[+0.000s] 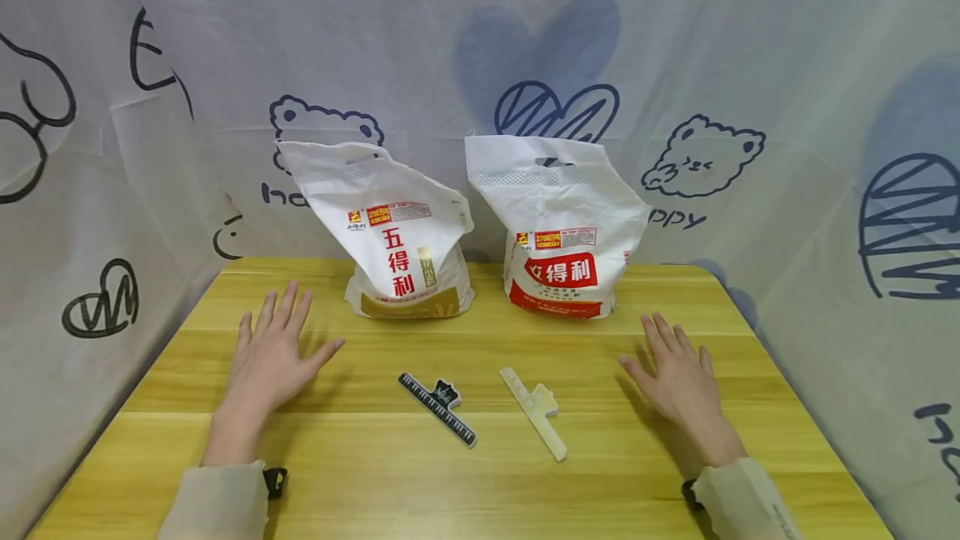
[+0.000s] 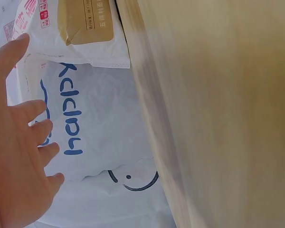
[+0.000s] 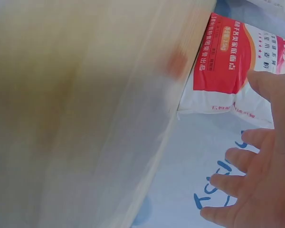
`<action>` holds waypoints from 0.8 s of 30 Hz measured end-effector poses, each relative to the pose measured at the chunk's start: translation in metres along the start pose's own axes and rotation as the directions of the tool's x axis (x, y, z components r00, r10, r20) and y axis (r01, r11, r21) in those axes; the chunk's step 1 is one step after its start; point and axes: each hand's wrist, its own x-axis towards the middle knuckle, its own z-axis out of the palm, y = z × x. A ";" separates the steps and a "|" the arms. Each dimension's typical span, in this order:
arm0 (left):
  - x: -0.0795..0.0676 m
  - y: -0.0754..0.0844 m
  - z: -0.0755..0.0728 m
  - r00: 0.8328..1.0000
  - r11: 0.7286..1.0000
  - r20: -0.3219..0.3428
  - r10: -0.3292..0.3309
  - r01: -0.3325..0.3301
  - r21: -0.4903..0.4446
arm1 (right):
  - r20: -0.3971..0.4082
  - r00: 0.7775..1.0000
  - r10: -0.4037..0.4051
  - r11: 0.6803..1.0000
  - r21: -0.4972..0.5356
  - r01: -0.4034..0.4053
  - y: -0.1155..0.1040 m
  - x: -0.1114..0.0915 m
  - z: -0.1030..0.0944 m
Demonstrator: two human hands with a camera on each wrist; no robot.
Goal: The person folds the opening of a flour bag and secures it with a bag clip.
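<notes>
Two white flour bags stand side by side at the back of the table. The left bag (image 1: 408,240) has a gold-brown band at its base, and its top leans left. Red print and a red base mark the right bag (image 1: 562,232), which has a handle slot in its upper edge. In front lie two long clips: a black one (image 1: 437,409) with a piano-key pattern and a cream one (image 1: 534,413). My left hand (image 1: 273,357), fingers spread, is over the table's left side, holding nothing. Likewise spread, my right hand (image 1: 681,377) is over the right side, apart from the bags and clips.
The yellow wood-grain table (image 1: 360,473) ends just behind the bags. A pale cloth (image 1: 420,40) printed with hearts and bears hangs behind and along both sides. A dark band (image 1: 275,483) shows at the left wrist, another (image 1: 692,495) at the right.
</notes>
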 end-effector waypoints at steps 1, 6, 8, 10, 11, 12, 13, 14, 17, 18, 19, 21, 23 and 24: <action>0.000 0.001 -0.001 1.000 1.000 -0.006 0.001 -0.001 0.001 | -0.007 1.000 -0.003 1.000 0.004 0.003 0.000 0.000 0.000; 0.001 0.003 -0.003 0.999 1.000 -0.046 0.010 -0.010 0.007 | -0.069 0.998 -0.011 0.999 0.035 0.013 -0.003 -0.001 0.000; 0.002 0.004 -0.005 0.998 1.000 -0.065 0.012 -0.012 0.010 | -0.111 0.994 -0.016 0.998 0.052 0.022 -0.005 -0.001 0.000; 0.003 0.005 -0.006 0.996 1.000 -0.089 0.016 -0.015 0.012 | -0.163 0.986 -0.027 0.997 0.067 0.038 -0.006 -0.001 0.001; 0.003 0.005 -0.006 0.994 1.000 -0.103 0.017 -0.016 0.015 | -0.187 0.982 -0.032 0.996 0.075 0.047 -0.006 -0.001 0.001; 0.003 0.006 -0.007 0.993 1.000 -0.120 0.019 -0.017 0.016 | -0.209 0.977 -0.037 0.995 0.081 0.055 -0.007 -0.001 0.001; 0.004 0.006 -0.008 0.991 1.000 -0.135 0.021 -0.018 0.018 | -0.232 0.972 -0.041 0.994 0.086 0.062 -0.008 -0.001 0.001; 0.004 0.007 -0.008 0.988 1.000 -0.155 0.023 -0.021 0.017 | -0.253 0.967 -0.043 0.993 0.093 0.069 -0.009 -0.001 0.002; 0.005 0.010 -0.009 0.973 0.999 -0.227 0.032 -0.031 0.010 | -0.311 0.949 -0.048 0.989 0.120 0.089 -0.013 0.000 0.002; 0.006 0.011 -0.010 0.966 0.999 -0.256 0.037 -0.038 0.001 | -0.330 0.943 -0.049 0.986 0.132 0.097 -0.014 0.000 0.002; 0.006 0.012 -0.010 0.956 0.999 -0.289 0.045 -0.048 -0.006 | -0.354 0.934 -0.051 0.984 0.143 0.108 -0.016 0.001 0.002; 0.008 0.014 -0.011 0.930 0.997 -0.361 0.066 -0.079 -0.021 | -0.404 0.913 -0.059 0.975 0.171 0.139 -0.019 0.002 0.001; 0.011 0.017 -0.012 0.899 0.993 -0.428 0.091 -0.114 -0.029 | -0.453 0.889 -0.066 0.966 0.193 0.170 -0.022 0.003 0.001; 0.012 0.018 -0.012 0.884 0.991 -0.457 0.102 -0.130 -0.030 | -0.475 0.877 -0.069 0.962 0.201 0.185 -0.024 0.004 0.001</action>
